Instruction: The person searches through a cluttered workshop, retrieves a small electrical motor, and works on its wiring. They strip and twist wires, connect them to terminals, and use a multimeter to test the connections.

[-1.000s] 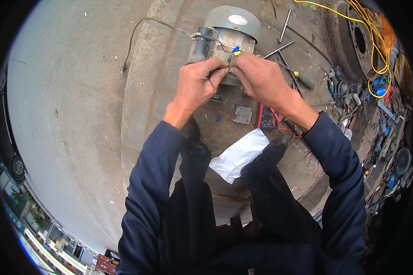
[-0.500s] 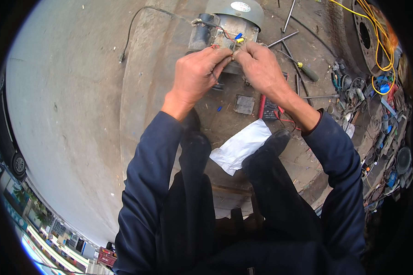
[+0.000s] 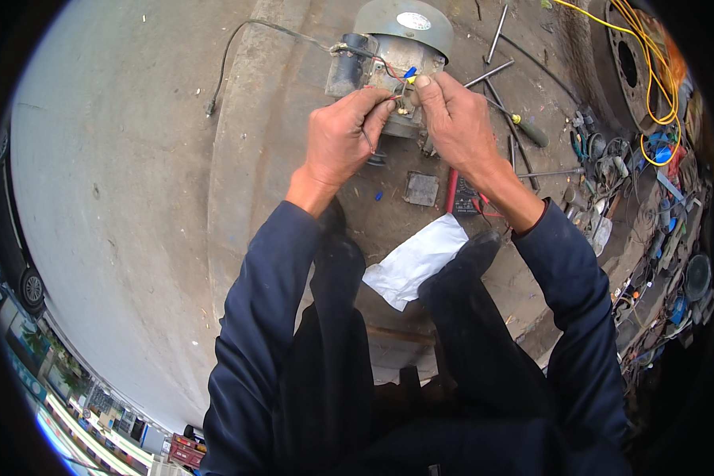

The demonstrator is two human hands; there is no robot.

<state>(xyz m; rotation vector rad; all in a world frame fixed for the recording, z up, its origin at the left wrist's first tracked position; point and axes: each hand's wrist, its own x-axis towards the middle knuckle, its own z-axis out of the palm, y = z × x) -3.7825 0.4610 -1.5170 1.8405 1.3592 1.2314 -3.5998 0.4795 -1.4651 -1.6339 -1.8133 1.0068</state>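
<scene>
An electric motor (image 3: 401,54) with a rounded grey end cover lies on the ground ahead of me, its wires loose. My left hand (image 3: 343,131) pinches a thin wire (image 3: 397,97) between thumb and forefinger, the end sticking out to the right. Close by on the right, my right hand (image 3: 456,119) has thumb and forefinger pressed together beside the wires; what they hold is hidden. A yellow wire connector (image 3: 411,80) and a blue one (image 3: 410,72) sit just left of its fingertips. A black cylinder (image 3: 347,65) is attached at the motor's left side.
A black cable (image 3: 234,40) runs left from the motor. A red multimeter (image 3: 453,190), a flat square plate (image 3: 422,189) and white paper (image 3: 416,260) lie nearer me. On the right are a screwdriver (image 3: 531,131), metal rods (image 3: 497,33), a wheel rim (image 3: 620,67) and piled scrap (image 3: 674,230).
My hands have come apart from each other, the right one moving slightly right. A wire end now shows between them, and more of the motor's front is visible.
</scene>
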